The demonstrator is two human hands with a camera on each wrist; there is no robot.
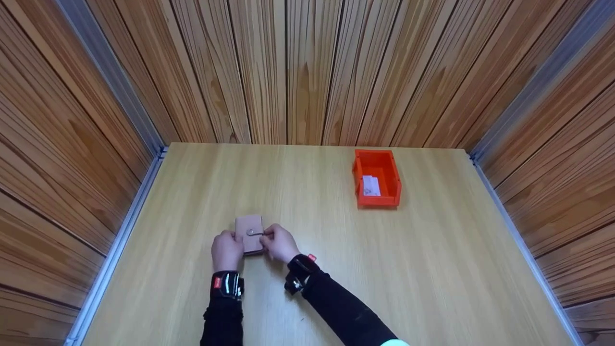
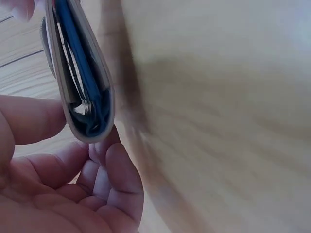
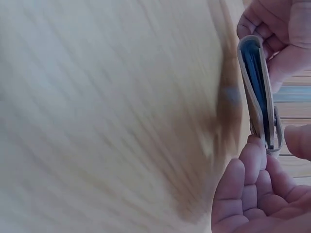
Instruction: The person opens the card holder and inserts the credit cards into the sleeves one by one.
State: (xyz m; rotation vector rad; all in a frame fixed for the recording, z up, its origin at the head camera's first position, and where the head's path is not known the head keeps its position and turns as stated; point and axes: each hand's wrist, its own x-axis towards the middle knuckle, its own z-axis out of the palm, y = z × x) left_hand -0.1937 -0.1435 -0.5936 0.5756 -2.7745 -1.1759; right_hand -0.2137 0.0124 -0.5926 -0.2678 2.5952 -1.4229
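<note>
A small pale pink wallet [image 1: 248, 223] with a snap strap [image 1: 256, 234] is held between the two hands near the front left of the table. My left hand [image 1: 227, 251] pinches its folded edge between thumb and fingers. At the opposite edge, my right hand [image 1: 282, 244] holds the wallet by the strap side. In the right wrist view its fingers are curled under the edge, and the thumb is beside the strap. The left wrist view looks into the end of the wallet [image 2: 108, 104], showing a blue lining [image 2: 80, 48] and folded inner layers.
An orange-red open bin [image 1: 378, 201] stands at the back right of the wooden table [image 1: 307, 182], with white paper-like pieces [image 1: 371, 185] inside. Wood-plank walls [image 1: 307, 72] and metal rails [image 1: 120, 216] enclose the back and sides.
</note>
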